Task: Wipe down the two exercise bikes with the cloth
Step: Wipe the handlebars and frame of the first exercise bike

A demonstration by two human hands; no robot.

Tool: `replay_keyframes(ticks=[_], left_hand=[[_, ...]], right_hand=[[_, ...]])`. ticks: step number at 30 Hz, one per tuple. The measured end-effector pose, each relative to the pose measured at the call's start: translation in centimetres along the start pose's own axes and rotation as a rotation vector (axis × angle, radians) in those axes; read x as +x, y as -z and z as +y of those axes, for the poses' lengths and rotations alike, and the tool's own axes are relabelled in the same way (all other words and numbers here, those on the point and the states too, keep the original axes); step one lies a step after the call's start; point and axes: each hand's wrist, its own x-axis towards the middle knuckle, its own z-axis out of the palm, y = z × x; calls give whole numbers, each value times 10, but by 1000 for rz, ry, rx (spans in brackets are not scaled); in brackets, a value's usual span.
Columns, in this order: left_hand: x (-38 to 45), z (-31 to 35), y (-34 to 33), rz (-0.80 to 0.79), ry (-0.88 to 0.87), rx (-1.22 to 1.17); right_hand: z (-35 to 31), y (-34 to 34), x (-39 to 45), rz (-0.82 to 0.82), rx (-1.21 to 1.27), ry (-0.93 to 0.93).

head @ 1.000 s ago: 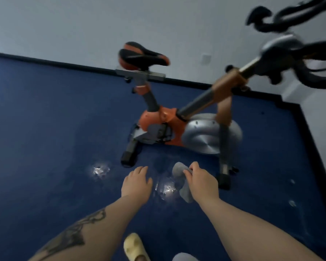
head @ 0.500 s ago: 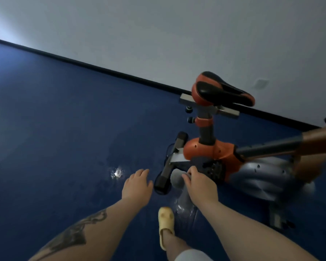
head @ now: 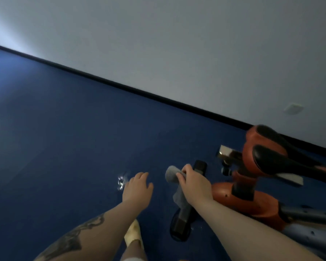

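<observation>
An orange and black exercise bike (head: 252,196) fills the lower right, its saddle (head: 282,157) tilted toward the wall. Its black rear floor bar (head: 184,213) runs under my right forearm. My right hand (head: 194,183) grips a grey cloth (head: 172,175), which hangs down in front of that bar, just left of the orange frame. My left hand (head: 137,189) hovers open above the blue floor, left of the cloth, holding nothing. Only one bike is in view.
Blue floor (head: 64,147) stretches to the left and back, up to a black skirting and a white wall (head: 177,53). A light glare spot (head: 120,182) shines on the floor by my left hand. My foot in a yellow slipper (head: 133,234) stands near the bottom.
The view has swung left and closer to the bike's rear end. The handlebars and flywheel have left the frame. My right hand with the cloth now sits over the rear floor bar.
</observation>
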Motion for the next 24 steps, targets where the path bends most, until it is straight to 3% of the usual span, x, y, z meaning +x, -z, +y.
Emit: replay_keyframes(ticks=[5, 12, 24], left_hand=[[111, -27, 51, -52, -82, 52], [246, -9, 116, -110, -298, 178], [438, 126, 136, -253, -553, 309]], right_hand=[[-41, -14, 95, 46, 19, -112], [-65, 0, 192, 190, 81, -388], [24, 36, 327, 317, 112, -800]])
